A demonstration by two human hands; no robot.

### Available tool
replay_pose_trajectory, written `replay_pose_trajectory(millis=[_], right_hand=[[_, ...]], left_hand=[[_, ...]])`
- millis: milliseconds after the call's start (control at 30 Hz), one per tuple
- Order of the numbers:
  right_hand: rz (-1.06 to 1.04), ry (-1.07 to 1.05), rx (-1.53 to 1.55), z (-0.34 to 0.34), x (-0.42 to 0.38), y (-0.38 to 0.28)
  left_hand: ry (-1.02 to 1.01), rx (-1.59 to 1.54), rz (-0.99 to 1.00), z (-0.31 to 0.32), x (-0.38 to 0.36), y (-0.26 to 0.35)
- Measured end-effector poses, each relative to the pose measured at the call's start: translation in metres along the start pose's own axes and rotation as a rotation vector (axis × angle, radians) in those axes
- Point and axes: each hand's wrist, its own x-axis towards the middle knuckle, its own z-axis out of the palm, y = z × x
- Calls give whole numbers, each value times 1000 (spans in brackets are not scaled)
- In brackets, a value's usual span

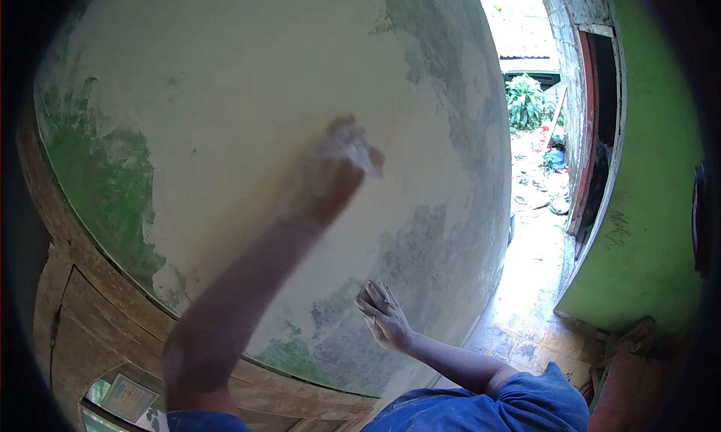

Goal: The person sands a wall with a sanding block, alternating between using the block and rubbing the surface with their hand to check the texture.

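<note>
A curved-looking wall (225, 79) with pale plaster fills the middle, with green and grey patches around it. My left hand (347, 153) is at the upper middle of the wall, smeared by motion; something whitish shows at its fingers, too blurred to name. Lower down, my right hand (383, 316) is by the grey patch, its fingers stretched out and coated with pale dust. I see nothing held in it. Blue sleeves show at the bottom.
Wooden boards (113, 297) run along the lower left, with a framed paper (129, 397) near the bottom. To the right, a bright doorway shows a leafy plant (526, 102) outside. Beyond it stand a green wall (653, 132) and a reddish wooden object (627, 387).
</note>
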Motion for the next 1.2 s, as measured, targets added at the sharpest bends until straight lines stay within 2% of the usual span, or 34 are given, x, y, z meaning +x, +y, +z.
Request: replay_pose_trajectory(millis=[67,100,167,200,267,300,367,400,467,500,567,600,700,733,767,833,867,933,967,1033,1100,1133,1167,1200], right_hand=[[-5,16,-5,3,-2,2],[-7,30,-6,5,-2,3],[1,48,-14,7,-1,3],[13,65,-24,8,-3,1],[17,66,-25,10,-3,1],[17,76,-38,11,-3,1],[-6,56,-29,6,-3,4],[-20,46,-14,5,-2,6],[-35,42,-37,6,-4,10],[-45,39,-60,8,-4,12],[-40,65,-60,13,-5,13],[-34,87,-60,15,-7,13],[-35,81,-42,14,-7,11],[-36,79,-37,14,-10,9],[-33,66,-35,13,-13,8],[-50,68,-40,12,-7,13],[-44,79,-49,14,-9,14],[-36,87,-55,19,-9,17],[-40,100,-54,21,-10,19],[-36,106,-51,21,-12,17],[-2,83,-24,18,-11,11],[1,78,-21,18,-14,11],[-8,57,-10,17,-15,13],[-22,41,2,17,-13,17]], left_hand=[[199,-502,-303,-21,15,-46],[199,-497,-303,-35,22,-60],[224,128,-273,-54,28,-78],[215,129,-276,-37,22,-67],[42,510,-96,11,1,-28],[34,509,-102,8,-7,-17],[99,121,63,-2,-13,-7],[103,127,60,-11,-8,-21],[142,-225,-265,-39,7,-67],[142,-222,-262,-54,11,-88],[276,134,-232,-76,13,-116],[271,132,-233,-66,9,-104],[153,947,-47,2,-20,-14],[106,1216,27,3,-22,-1],[106,1219,24,3,-24,-6],[177,400,86,-29,-13,-34],[177,404,89,-45,-5,-58],[376,-111,-171,-69,8,-105],[371,-113,-174,-63,6,-101],[487,-794,-487,-39,3,-80],[124,717,33,-22,-17,-19],[275,110,50,-8,-29,6],[214,29,29,-3,-39,23],[216,37,28,-9,-37,15]])
